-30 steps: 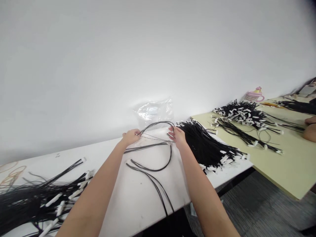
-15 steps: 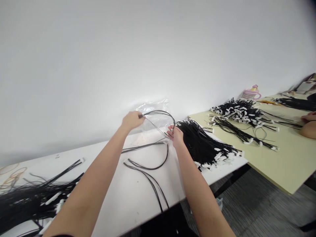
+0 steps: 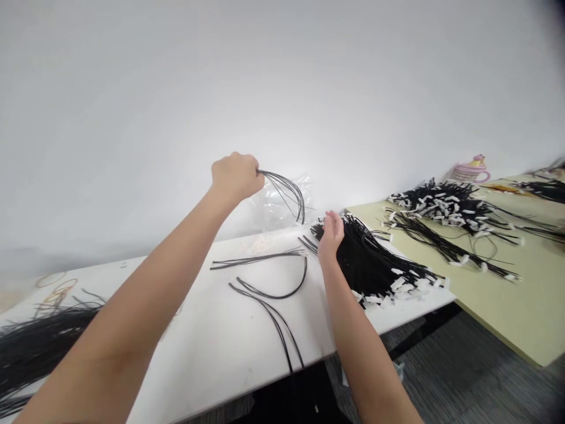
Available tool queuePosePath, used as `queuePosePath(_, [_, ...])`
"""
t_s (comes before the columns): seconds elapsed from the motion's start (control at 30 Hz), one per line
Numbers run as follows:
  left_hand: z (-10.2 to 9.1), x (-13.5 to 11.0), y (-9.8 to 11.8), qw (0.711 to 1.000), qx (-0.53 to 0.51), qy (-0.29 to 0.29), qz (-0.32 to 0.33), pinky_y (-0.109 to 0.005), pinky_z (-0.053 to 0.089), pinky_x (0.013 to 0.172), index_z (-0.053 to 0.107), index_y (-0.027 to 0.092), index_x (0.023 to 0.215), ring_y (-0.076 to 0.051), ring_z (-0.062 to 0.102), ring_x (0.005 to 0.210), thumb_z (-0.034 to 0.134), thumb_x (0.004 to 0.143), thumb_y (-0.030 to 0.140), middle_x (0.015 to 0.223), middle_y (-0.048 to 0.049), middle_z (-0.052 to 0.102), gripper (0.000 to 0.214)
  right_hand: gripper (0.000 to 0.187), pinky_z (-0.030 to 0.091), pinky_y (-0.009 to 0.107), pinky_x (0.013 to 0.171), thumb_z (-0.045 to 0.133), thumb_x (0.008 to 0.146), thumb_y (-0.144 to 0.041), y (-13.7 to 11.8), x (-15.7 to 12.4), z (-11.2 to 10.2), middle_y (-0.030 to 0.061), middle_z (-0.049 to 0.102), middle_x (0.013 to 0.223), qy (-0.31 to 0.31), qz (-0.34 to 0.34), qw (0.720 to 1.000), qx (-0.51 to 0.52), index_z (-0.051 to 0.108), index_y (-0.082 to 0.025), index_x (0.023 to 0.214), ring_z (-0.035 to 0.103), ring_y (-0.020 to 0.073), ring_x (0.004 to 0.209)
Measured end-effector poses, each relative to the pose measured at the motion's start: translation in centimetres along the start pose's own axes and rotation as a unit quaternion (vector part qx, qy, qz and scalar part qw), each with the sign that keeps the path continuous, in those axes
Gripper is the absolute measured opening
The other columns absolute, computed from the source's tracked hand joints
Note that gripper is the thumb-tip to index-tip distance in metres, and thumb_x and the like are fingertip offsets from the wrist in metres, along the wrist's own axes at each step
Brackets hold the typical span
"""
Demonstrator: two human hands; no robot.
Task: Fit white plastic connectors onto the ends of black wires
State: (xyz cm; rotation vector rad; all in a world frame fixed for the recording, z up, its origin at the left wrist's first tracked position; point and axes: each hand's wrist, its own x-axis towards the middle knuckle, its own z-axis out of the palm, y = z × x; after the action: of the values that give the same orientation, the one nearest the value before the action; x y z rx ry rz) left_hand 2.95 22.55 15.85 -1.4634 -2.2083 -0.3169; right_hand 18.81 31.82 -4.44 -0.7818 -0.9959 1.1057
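My left hand (image 3: pixel 238 175) is raised in front of the wall, closed around a small bunch of thin black cables (image 3: pixel 289 187). Their free ends arc to the right and hang down. At the near end of a big pile of black cables with white connectors (image 3: pixel 371 265), my right hand (image 3: pixel 332 235) has its fingers stretched upward, holding nothing that I can see. Between my arms, a few loose cables (image 3: pixel 269 294) lie curved on the white table (image 3: pixel 212 330). A straighter group of cables (image 3: pixel 256 259) lies behind them.
A clear plastic bag (image 3: pixel 276 209) rests against the wall. Rubber bands (image 3: pixel 59 291) and another black cable heap (image 3: pixel 44 341) are at left. The yellow table (image 3: pixel 498 306) on the right bears a cable pile (image 3: pixel 441 203) and a pink cup (image 3: pixel 470 172).
My left hand has lifted the cables higher. My right hand has let go of their far end and moved slightly right, to the big pile. The view has shifted a little.
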Motion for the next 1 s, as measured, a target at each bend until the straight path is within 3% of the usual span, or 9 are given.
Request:
queuePosePath(0.13, [-1.2, -2.4, 2.8, 0.995, 0.053, 0.019, 0.088, -0.038, 0.034, 0.071, 0.063, 0.014, 0.076, -0.026, 0.055, 0.081, 0.043, 0.072, 0.021, 0.069, -0.0094, 0.052, 0.021, 0.103, 0.019, 0.045, 0.109, 0.072, 0.053, -0.055, -1.6, -2.5, 0.9, 0.0147, 0.031, 0.142, -0.071, -0.274, 0.941, -0.184, 0.029, -0.013, 0.137, 0.024, 0.0287, 0.133])
queuePosePath(0.2, [-1.7, -3.6, 4.0, 0.988, 0.062, 0.028, 0.139, -0.038, 0.033, 0.071, 0.063, 0.014, 0.074, -0.025, 0.055, 0.078, 0.042, 0.073, 0.019, 0.069, -0.0096, 0.053, 0.022, 0.107, 0.019, 0.046, 0.109, 0.069, 0.057, -0.059, -1.4, -3.5, 1.7, 0.0170, 0.029, 0.142, -0.097, -0.330, 0.907, -0.244, 0.021, -0.011, 0.140, 0.024, 0.0298, 0.133])
queuePosePath(0.33, [-2.3, -4.2, 3.9, 0.984, 0.023, 0.057, 0.169, -0.039, 0.032, 0.072, 0.064, 0.014, 0.076, -0.026, 0.054, 0.080, 0.041, 0.074, 0.021, 0.070, -0.0107, 0.055, 0.023, 0.057, 0.044, 0.032, 0.084, 0.045, 0.082, -0.054, 0.0, -3.7, 2.5, 0.0087, 0.063, 0.094, -0.154, -0.192, 0.952, -0.181, 0.046, -0.013, 0.123, 0.059, 0.0178, 0.089])
queuePosePath(0.43, [-1.4, -2.9, 1.0, 0.988, 0.010, 0.070, 0.138, -0.040, 0.031, 0.075, 0.063, 0.015, 0.082, -0.026, 0.054, 0.080, 0.041, 0.076, 0.025, 0.071, -0.0100, 0.056, 0.024, 0.046, 0.041, 0.022, 0.055, 0.032, 0.088, -0.051, 0.5, -2.9, 2.1, -0.0027, 0.047, 0.055, -0.193, -0.149, 0.956, -0.165, 0.059, -0.015, 0.096, 0.045, 0.0087, 0.048])
queuePosePath(0.57, [2.9, -2.1, -3.9, 0.994, 0.041, -0.004, 0.103, -0.042, 0.032, 0.079, 0.059, 0.015, 0.085, -0.025, 0.054, 0.080, 0.040, 0.078, 0.030, 0.076, -0.0095, 0.059, 0.025, 0.034, 0.033, 0.020, 0.051, 0.046, 0.083, -0.047, -0.3, -2.0, 1.4, -0.0042, 0.040, 0.056, -0.252, -0.145, 0.944, -0.157, 0.060, -0.016, 0.087, 0.036, 0.0067, 0.050])
queuePosePath(0.7, [8.2, -5.4, -7.1, 0.984, -0.022, -0.107, 0.141, -0.046, 0.030, 0.086, 0.049, 0.013, 0.113, -0.028, 0.052, 0.091, 0.041, 0.080, 0.047, 0.096, -0.0124, 0.059, 0.048, 0.029, 0.030, 0.020, 0.054, 0.050, 0.081, -0.040, -0.9, -2.0, 1.1, -0.0034, 0.038, 0.055, -0.322, -0.137, 0.923, -0.161, 0.058, -0.016, 0.067, 0.035, 0.0068, 0.054])
queuePosePath(0.8, [10.5, -9.5, -7.6, 0.990, -0.047, -0.072, 0.114, -0.050, 0.027, 0.090, 0.028, 0.014, 0.136, -0.032, 0.044, 0.107, 0.041, 0.081, 0.048, 0.119, -0.0174, 0.049, 0.065, 0.032, 0.029, 0.020, 0.054, 0.047, 0.082, -0.041, -0.7, -2.1, 1.3, -0.0032, 0.036, 0.054, -0.337, -0.121, 0.920, -0.157, 0.053, -0.016, 0.062, 0.035, 0.0070, 0.054])
queuePosePath(0.9, [10.8, -13.8, -6.4, 0.993, -0.028, 0.053, 0.106, -0.055, 0.018, 0.096, 0.026, 0.013, 0.138, -0.039, 0.026, 0.124, 0.039, 0.084, 0.043, 0.138, -0.0225, 0.029, 0.063, 0.036, 0.029, 0.020, 0.052, 0.040, 0.086, -0.043, -0.3, -2.2, 1.5, -0.0034, 0.033, 0.053, -0.321, -0.105, 0.931, -0.140, 0.047, -0.017, 0.063, 0.033, 0.0070, 0.052])
queuePosePath(1.0, [9.7, -17.9, -4.2, 0.930, -0.078, 0.002, 0.360, -0.051, 0.018, 0.100, 0.036, 0.021, 0.134, -0.032, 0.030, 0.124, 0.041, 0.085, 0.034, 0.134, -0.0155, 0.038, 0.051, 0.038, 0.028, 0.020, 0.050, 0.037, 0.087, -0.047, 0.2, -2.1, 1.6, -0.0037, 0.032, 0.052, -0.302, -0.096, 0.940, -0.125, 0.045, -0.018, 0.063, 0.032, 0.0069, 0.050])
